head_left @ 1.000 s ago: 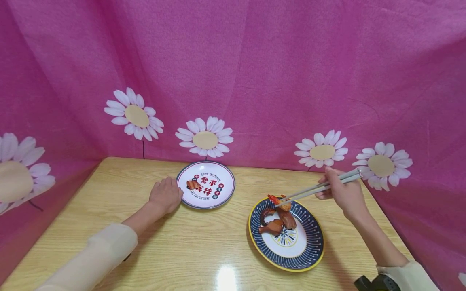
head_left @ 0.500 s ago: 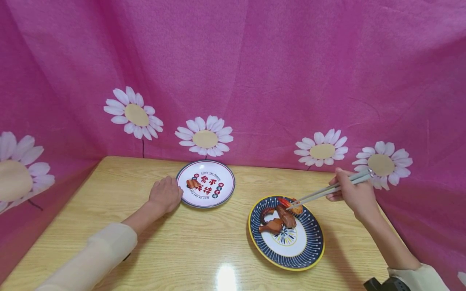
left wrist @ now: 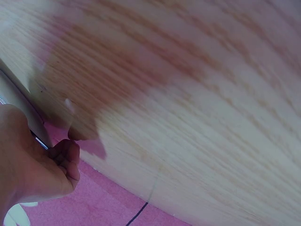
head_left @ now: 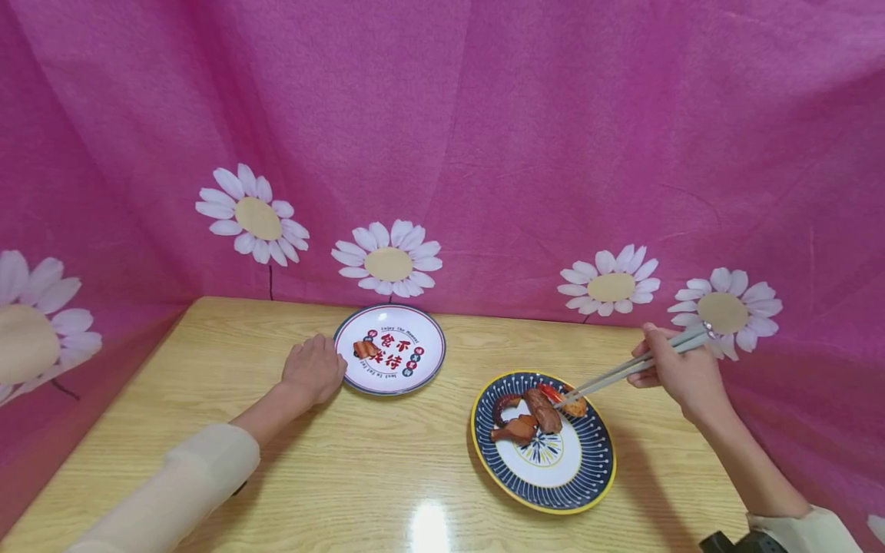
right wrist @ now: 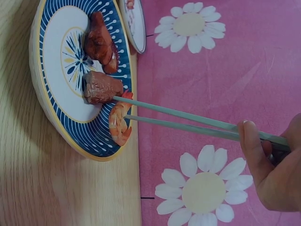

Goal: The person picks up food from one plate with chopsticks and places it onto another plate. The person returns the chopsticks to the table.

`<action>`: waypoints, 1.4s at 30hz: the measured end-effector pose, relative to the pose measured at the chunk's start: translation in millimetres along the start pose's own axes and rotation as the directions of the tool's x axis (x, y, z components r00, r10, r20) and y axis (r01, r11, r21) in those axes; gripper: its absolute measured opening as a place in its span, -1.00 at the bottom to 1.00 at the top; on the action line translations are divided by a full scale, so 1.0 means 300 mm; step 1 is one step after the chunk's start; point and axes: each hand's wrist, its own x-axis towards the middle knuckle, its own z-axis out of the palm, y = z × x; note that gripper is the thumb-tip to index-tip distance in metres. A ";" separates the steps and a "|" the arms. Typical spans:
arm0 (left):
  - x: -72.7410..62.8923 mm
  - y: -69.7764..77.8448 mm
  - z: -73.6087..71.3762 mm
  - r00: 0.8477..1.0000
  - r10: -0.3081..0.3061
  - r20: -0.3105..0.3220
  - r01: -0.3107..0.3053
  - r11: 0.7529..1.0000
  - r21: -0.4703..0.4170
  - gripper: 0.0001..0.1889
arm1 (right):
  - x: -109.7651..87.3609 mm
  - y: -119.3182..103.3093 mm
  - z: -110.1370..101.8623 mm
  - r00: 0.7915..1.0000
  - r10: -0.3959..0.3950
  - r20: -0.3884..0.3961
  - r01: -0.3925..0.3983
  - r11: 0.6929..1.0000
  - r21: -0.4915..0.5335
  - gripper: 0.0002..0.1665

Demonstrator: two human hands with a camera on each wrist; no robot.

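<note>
My right hand (head_left: 687, 376) holds a pair of pale green chopsticks (right wrist: 183, 120). Their tips are spread: one is beside a brown chunk of meat (right wrist: 101, 87), the other at a cooked shrimp (right wrist: 118, 123). Both foods lie on a blue-patterned plate with a yellow rim (head_left: 581, 491), along with a drumstick (head_left: 515, 430) and a dark curled tentacle-like piece (head_left: 503, 408). Over on the left, my left hand (head_left: 314, 370) grips the edge of a white plate with red lettering (head_left: 422, 338), fingers curled at its rim. A small streaky strip of meat (head_left: 365, 350) lies on that plate.
Both plates stand on a light wood table (head_left: 387, 476), the white one near its back edge. A pink cloth (head_left: 484, 153) with large white daisies hangs behind and along the sides.
The chopsticks have shifted right with my right hand. The shrimp has moved from beside the tentacle-like piece to the right of the meat chunk. My left hand stays put.
</note>
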 end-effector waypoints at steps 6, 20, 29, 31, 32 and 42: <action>-0.004 0.001 -0.001 1.000 0.001 0.008 -0.001 1.000 -0.001 -0.63 | -0.001 0.001 -0.013 1.000 0.012 0.002 -0.012 1.000 -0.013 -0.45; -0.001 0.000 0.000 1.000 -0.001 0.013 0.001 1.000 0.000 -0.63 | -0.022 -0.016 -0.023 0.999 -0.026 0.038 0.028 0.998 -0.058 -0.42; 0.000 -0.002 0.002 1.000 -0.005 0.008 0.005 1.000 -0.002 -0.63 | -0.024 -0.020 -0.029 0.998 -0.002 0.060 0.005 0.998 -0.060 -0.48; 0.000 -0.002 0.001 1.000 -0.005 0.009 0.005 1.000 0.001 -0.63 | -0.028 -0.021 -0.030 0.998 0.000 0.066 0.003 0.998 -0.058 -0.48; -0.001 -0.001 0.000 1.000 -0.003 0.012 0.003 1.000 0.004 -0.63 | -0.029 -0.023 -0.029 0.998 0.001 0.068 0.003 0.998 -0.059 -0.47; 0.000 -0.001 0.000 0.999 0.001 0.034 -0.001 1.000 0.006 -0.63 | -0.052 -0.039 -0.017 0.991 0.010 0.133 0.000 0.997 -0.073 -0.45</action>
